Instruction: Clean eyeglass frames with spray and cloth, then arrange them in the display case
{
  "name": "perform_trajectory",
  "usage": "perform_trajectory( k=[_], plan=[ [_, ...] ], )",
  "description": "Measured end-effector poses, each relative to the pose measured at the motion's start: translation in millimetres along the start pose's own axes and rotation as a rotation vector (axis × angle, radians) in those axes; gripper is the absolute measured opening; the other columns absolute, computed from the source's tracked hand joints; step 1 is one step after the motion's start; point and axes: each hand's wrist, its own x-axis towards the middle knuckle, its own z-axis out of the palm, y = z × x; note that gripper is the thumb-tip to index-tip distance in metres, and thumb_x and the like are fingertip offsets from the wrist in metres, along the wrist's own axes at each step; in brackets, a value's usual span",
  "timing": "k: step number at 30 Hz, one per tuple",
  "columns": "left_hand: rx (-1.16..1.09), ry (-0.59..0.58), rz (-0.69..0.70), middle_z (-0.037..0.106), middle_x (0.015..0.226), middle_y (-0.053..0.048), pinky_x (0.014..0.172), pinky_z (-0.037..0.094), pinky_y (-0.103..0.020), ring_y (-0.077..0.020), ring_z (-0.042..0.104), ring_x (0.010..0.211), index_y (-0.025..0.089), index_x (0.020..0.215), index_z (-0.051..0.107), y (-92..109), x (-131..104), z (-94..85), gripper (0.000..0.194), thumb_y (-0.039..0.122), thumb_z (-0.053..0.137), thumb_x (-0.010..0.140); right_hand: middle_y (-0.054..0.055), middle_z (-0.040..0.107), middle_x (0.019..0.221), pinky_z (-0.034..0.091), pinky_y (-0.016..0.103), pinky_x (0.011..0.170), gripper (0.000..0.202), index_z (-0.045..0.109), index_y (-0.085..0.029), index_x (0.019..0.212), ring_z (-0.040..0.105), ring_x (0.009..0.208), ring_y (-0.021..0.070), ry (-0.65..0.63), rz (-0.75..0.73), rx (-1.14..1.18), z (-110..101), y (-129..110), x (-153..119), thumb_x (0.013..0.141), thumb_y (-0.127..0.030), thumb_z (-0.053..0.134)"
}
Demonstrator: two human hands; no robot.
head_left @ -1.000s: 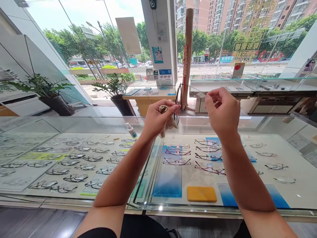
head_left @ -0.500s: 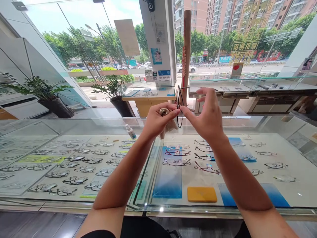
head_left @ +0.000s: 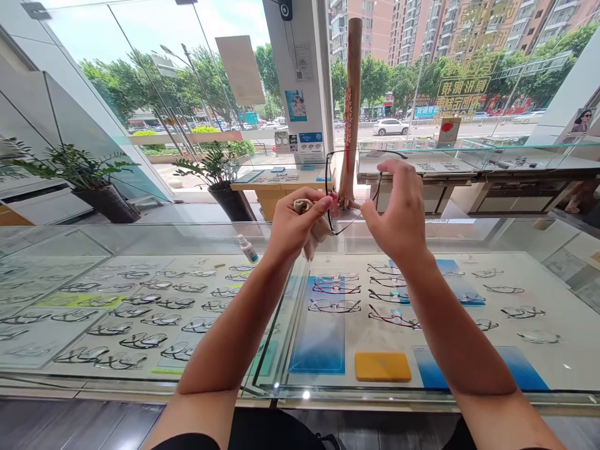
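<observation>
A pair of thin dark-rimmed eyeglasses point(head_left: 327, 181) is held up above the glass counter, turned at an angle. My left hand point(head_left: 295, 225) is closed, pinching one side of the rim between thumb and fingers. A beige cloth point(head_left: 319, 234) is bunched in that same hand and hangs below it. At the other side of the eyeglasses, my right hand point(head_left: 398, 212) has its thumb and index finger spread apart. Its fingertips are close to the frame; whether they touch it I cannot tell.
Under the glass of the display counter point(head_left: 323, 390) lie several rows of eyeglasses point(head_left: 143, 340) and a yellow case point(head_left: 382, 367). A small spray bottle point(head_left: 247, 249) stands left of my hands. Beyond are potted plants point(head_left: 105, 187), a wooden post point(head_left: 352, 94) and further glass counters point(head_left: 422, 164).
The eyeglasses have turned from nearly edge-on to a wider view. My right hand has shifted slightly right, its thumb moving away from my left hand, which has moved slightly left.
</observation>
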Motion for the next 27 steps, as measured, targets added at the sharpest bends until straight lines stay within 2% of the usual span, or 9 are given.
perform_trajectory(
  k=[5,9,12,15,19,23,27],
  plan=[
    [-0.033,0.120,0.078,0.086,0.102,-0.005,0.097,0.063,-0.037,-0.0234,0.082,0.105,0.023,0.085,0.076,-7,7,-4.0,0.047,0.062,0.101,0.078,0.016,0.064,0.142,0.045,0.074,0.120,0.045,0.058,-0.026,0.138,0.054,0.141,0.0438,-0.087,0.083,-0.041,0,3,-1,0.093,-0.017,0.061],
    [-0.049,0.154,0.117,0.085,0.108,-0.004,0.102,0.062,-0.038,-0.0237,0.081,0.113,0.024,0.087,0.074,-11,10,-8.3,0.048,0.064,0.099,0.081,0.015,0.069,0.136,0.047,0.072,0.114,0.032,0.063,-0.025,0.126,0.057,0.133,0.0434,-0.142,0.156,-0.054,5,6,-4,0.094,-0.020,0.062],
    [-0.053,0.153,0.122,0.084,0.107,-0.005,0.099,0.061,-0.037,-0.0232,0.080,0.111,0.024,0.088,0.074,-12,9,-8.7,0.049,0.065,0.099,0.080,0.014,0.072,0.135,0.046,0.069,0.115,0.030,0.067,-0.026,0.124,0.058,0.135,0.0425,-0.166,0.137,-0.011,3,4,-3,0.095,-0.022,0.063],
    [-0.064,0.092,0.093,0.084,0.108,-0.005,0.097,0.061,-0.036,-0.0227,0.079,0.108,0.023,0.087,0.077,-8,6,-5.0,0.047,0.063,0.101,0.079,0.012,0.075,0.138,0.047,0.064,0.120,0.027,0.072,-0.025,0.126,0.061,0.138,0.0387,-0.183,0.046,0.111,-1,-5,-1,0.100,-0.029,0.065],
    [-0.057,-0.034,0.100,0.081,0.113,-0.006,0.100,0.062,-0.038,-0.0229,0.076,0.110,0.023,0.081,0.078,2,-1,1.3,0.042,0.059,0.101,0.080,0.009,0.079,0.140,0.048,0.062,0.122,0.029,0.076,-0.027,0.130,0.067,0.137,0.0359,-0.288,-0.032,0.270,-2,-22,-3,0.104,-0.040,0.072],
    [-0.071,-0.115,0.059,0.077,0.115,-0.007,0.103,0.061,-0.038,-0.0231,0.074,0.115,0.023,0.080,0.078,13,-8,4.1,0.040,0.055,0.103,0.080,0.010,0.082,0.130,0.057,0.053,0.109,0.022,0.077,-0.024,0.124,0.073,0.124,0.0312,-0.357,-0.067,0.416,-1,-30,-7,0.107,-0.036,0.068],
    [-0.082,-0.173,-0.055,0.076,0.104,-0.005,0.087,0.060,-0.034,-0.0189,0.073,0.094,0.022,0.088,0.077,21,-15,2.9,0.041,0.056,0.100,0.082,0.010,0.084,0.117,0.059,0.048,0.099,0.023,0.078,-0.022,0.117,0.076,0.110,0.0285,-0.368,-0.049,0.455,-6,-32,-7,0.109,-0.040,0.066]
  ],
)
